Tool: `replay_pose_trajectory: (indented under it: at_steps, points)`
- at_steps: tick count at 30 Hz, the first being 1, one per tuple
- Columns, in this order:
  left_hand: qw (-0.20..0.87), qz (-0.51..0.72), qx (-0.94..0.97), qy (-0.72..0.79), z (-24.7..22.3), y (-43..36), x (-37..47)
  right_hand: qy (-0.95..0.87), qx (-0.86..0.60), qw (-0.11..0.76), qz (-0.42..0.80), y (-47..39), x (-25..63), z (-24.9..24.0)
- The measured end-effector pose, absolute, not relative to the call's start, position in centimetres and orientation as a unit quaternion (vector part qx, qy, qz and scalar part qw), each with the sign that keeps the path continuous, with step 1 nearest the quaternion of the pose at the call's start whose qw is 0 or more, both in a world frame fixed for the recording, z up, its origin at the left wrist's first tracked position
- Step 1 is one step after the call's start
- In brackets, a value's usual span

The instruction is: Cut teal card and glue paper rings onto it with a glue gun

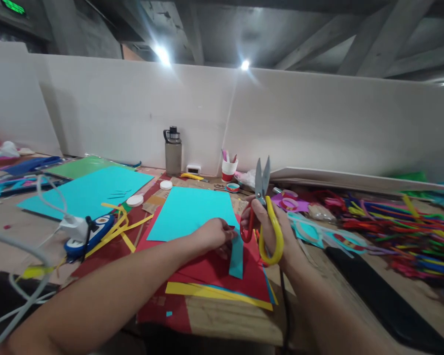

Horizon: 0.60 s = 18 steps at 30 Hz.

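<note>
Right hand (272, 224) fingers were curled through the yellow and red loops of the scissors (263, 207), gripping them; blades pointed up and away, only slightly parted at the tips. Left hand (215, 232) fingers were pinched narrow on the near right corner of the cyan paper sheet (192, 213), right where a cut cyan strip (237, 257) hung down toward the person. Exact finger contact was partly hidden by the knuckles.

The cyan sheet lay flat on a red sheet (214, 271), which topped a stack with a yellow sheet (210, 292) edge showing at the near side, all on the wooden table (229, 320). Scissors were just right of the pinched corner, close to the left fingertips but apart from the paper.

Further out: glue gun (92, 231) with white cable at left, yellow paper strips (120, 224) beside it, a grey water bottle (173, 150) and a cup of pens (229, 168) at the back wall, pile of pipe cleaners (392, 227) at right.

Risks, as judged: the blades were near the left fingertips, so a careless closing could nick them. The strip looked barely attached; a tug could tear it off ragged. The loose stack could slide under the pinching hand and skew any cut line.
</note>
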<state>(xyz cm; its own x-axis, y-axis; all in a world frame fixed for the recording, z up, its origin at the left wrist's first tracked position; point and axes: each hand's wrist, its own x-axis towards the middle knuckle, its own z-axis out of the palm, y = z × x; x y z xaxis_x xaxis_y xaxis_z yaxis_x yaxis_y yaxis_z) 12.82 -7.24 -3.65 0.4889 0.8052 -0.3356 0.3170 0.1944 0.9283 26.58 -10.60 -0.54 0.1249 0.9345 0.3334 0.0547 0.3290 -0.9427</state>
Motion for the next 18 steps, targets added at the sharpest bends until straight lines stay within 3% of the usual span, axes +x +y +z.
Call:
replay_pose_trajectory:
  at_steps: [4, 8, 18]
  points:
    - [0.683, 0.256, 0.518, 0.447, -3.8, -7.5, 13.1, -0.555, -0.452, 0.598, 0.360, -10.6, 26.8, -0.3]
    - [0.752, 0.237, 0.464, 0.403, -4.1, -7.5, 12.9, -0.547, -0.445, 0.602, 0.375, -10.8, 27.1, 0.2]
    - [0.773, 0.217, 0.428, 0.414, -3.4, -7.4, 12.8, -0.525, -0.452, 0.606, 0.391, -10.4, 27.6, 0.5]
